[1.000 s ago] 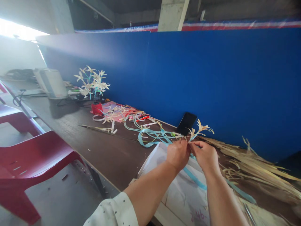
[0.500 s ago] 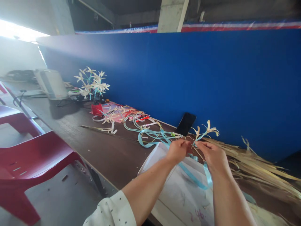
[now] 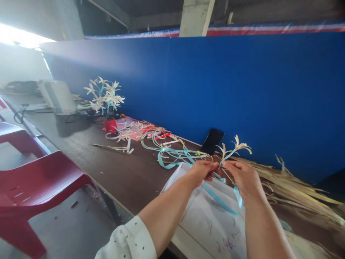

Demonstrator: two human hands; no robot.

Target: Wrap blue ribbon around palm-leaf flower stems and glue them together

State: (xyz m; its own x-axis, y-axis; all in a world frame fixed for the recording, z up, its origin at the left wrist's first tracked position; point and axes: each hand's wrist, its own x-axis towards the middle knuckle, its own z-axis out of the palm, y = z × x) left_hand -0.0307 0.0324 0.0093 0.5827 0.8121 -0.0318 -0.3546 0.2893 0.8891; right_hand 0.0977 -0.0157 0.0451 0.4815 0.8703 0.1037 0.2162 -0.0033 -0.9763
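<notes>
My right hand (image 3: 242,176) pinches the base of a small stem with pale straw-like flowers (image 3: 238,145) and light blue wrapping. Close beside it on the left, my left hand (image 3: 203,171) has its thumb and fingers pressed together at the stem's lower end; what lies between them is too small to make out. A light blue ribbon (image 3: 219,199) hangs in a loop below both hands, over white paper (image 3: 207,230) with pink handwriting. More blue ribbon (image 3: 167,164) lies curled on the brown table (image 3: 129,180).
A black phone (image 3: 212,141) leans on the blue partition (image 3: 242,82). Dry strips (image 3: 296,183) lie at right. A red pot (image 3: 110,125) holds finished pale flowers (image 3: 106,95). Left are a white kettle-like appliance (image 3: 58,97) and red chairs (image 3: 48,180).
My left hand has shifted slightly left and turned a little, with its fingertips still near the stem. The flower stem has tilted slightly, its blooms a bit higher.
</notes>
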